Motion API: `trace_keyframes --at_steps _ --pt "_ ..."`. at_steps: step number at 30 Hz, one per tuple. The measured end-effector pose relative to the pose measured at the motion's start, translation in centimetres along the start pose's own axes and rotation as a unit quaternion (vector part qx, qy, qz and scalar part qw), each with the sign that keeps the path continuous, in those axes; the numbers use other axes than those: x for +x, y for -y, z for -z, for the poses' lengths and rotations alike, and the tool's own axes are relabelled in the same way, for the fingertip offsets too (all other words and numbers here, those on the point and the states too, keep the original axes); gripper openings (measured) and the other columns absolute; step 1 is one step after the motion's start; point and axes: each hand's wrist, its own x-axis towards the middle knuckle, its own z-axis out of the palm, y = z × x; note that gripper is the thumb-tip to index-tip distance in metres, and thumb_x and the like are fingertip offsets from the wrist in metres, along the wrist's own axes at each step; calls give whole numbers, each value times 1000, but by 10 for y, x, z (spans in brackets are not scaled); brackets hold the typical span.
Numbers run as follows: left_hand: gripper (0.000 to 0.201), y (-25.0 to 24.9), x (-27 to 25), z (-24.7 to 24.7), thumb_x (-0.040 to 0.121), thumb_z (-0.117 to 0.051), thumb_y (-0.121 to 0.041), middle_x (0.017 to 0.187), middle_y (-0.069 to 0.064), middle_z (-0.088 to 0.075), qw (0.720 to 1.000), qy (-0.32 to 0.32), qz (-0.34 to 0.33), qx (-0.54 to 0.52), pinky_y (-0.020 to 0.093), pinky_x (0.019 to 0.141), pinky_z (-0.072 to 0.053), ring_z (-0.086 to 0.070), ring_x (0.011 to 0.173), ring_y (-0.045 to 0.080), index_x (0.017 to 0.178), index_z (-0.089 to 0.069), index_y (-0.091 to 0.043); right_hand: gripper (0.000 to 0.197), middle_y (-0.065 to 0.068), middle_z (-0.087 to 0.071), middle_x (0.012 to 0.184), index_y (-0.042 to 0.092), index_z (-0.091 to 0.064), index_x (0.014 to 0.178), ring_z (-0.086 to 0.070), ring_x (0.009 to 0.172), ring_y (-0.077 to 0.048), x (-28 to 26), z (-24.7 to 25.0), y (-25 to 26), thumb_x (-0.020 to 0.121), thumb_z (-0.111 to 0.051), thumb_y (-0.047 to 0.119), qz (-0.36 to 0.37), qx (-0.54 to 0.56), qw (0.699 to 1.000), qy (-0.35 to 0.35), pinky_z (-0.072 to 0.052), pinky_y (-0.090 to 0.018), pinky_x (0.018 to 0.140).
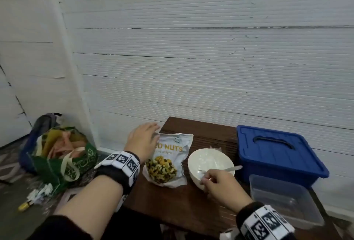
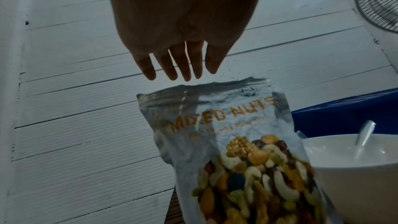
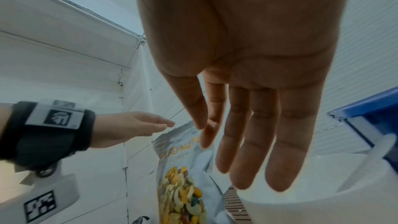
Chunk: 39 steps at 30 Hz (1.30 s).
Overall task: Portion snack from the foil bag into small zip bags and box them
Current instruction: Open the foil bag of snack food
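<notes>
Foil bag (image 1: 168,159) flat on the desk (image 1: 172,205), printed side up, top edge toward the far left corner, just beside the white bowl (image 1: 212,155). Left hand (image 1: 142,140) spread wide above that top edge with fingers straight, gripping nothing yet. Right hand (image 1: 220,184) relaxed over the near rim of the bowl, close to the spoon (image 1: 230,168), and from the wrist view holding nothing.

Likely step: picking up the bag to pour or scoop. Best to pinch the top strip at a corner rather than the soft middle, then stand the bag upright before opening — lifted by one side while lying flat, a loose mouth could spill nuts across the desk. Cannot tell whether the top is sealed. Worth steadying the bowl with the right hand, or moving the spoon aside first.

Blue lidded box (image 1: 277,151) at the far right edge, clear container (image 1: 283,201) at the near right corner — no zip bags clearly visible.
</notes>
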Motion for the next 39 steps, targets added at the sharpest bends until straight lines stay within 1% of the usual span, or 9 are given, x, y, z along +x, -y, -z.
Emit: trace_keyframes --at_steps 7,11,15,20,23,27,33,37,39 --pt "18 -17 3 0 98 -49 -37 104 -13 -67 997 -38 26 56 28 91 -21 -55 104 8 102 -66 -31 21 1 -70 76 25 -65 72 -67 75 -18 33 -26 20 92 -58 24 54 85 994 -45 -55 -37 76" --pt "22 -24 -7 7 98 -47 -40 98 -13 -69 995 -56 12 83 28 85 -20 -57 94 6 99 -68 -31 18 -5 -68 74 16 -67 79 -64 63 -16 51 -32 49 94 -58 18 32 254 965 -55 -55 -30 59" --pt "24 -31 -21 13 97 -48 -41 99 -13 -70 995 -46 6 88 28 82 -21 -58 95 6 100 -69 -30 16 -15 -68 78 4 -67 86 -65 63 -21 63 -36 73 92 -62 18 -8 389 920 -53 -57 -39 69" --pt "32 -32 -27 25 93 -53 -48 82 -4 -72 998 40 41 -17 31 75 -48 -63 81 13 88 -75 -25 18 -20 -62 74 -2 -67 79 -58 60 -24 66 -36 85 86 -70 14 -54 446 893 -34 -53 -33 58" --pt "29 -24 -19 32 93 -58 -41 79 -1 -72 988 107 68 -90 27 70 -45 -65 80 14 84 -76 -20 15 -17 -61 71 -3 -63 76 -60 54 -21 68 -35 87 86 -68 7 -74 481 873 -27 -56 -30 55" --pt "16 -14 -9 32 82 -74 -37 78 -15 -69 967 140 110 -184 2 60 -38 -59 76 -4 89 -77 -23 9 -14 -64 65 -8 -61 90 -63 54 -19 70 -33 89 88 -63 0 -116 527 842 -5 -58 -31 59" --pt "7 -13 -2 31 84 -73 -22 61 -19 -67 959 153 105 -215 2 53 -38 -55 55 -14 81 -78 -18 5 -11 -64 59 -8 -61 86 -64 52 -16 74 -30 86 89 -60 -3 -129 555 821 21 -59 -26 56" --pt "18 -12 -5 32 80 -74 -41 58 -16 -65 954 157 110 -232 6 48 -37 -55 52 -11 76 -77 -24 8 -13 -67 60 -7 -62 85 -66 54 -16 75 -30 83 90 -57 -4 -121 566 815 41 -59 -26 58" --pt "15 -11 -4 31 80 -75 -37 64 -13 -68 950 160 112 -245 8 51 -41 -56 54 -7 78 -77 -22 10 -14 -68 62 -7 -62 85 -67 54 -16 75 -30 84 91 -55 -5 -117 567 814 51 -60 -26 59"
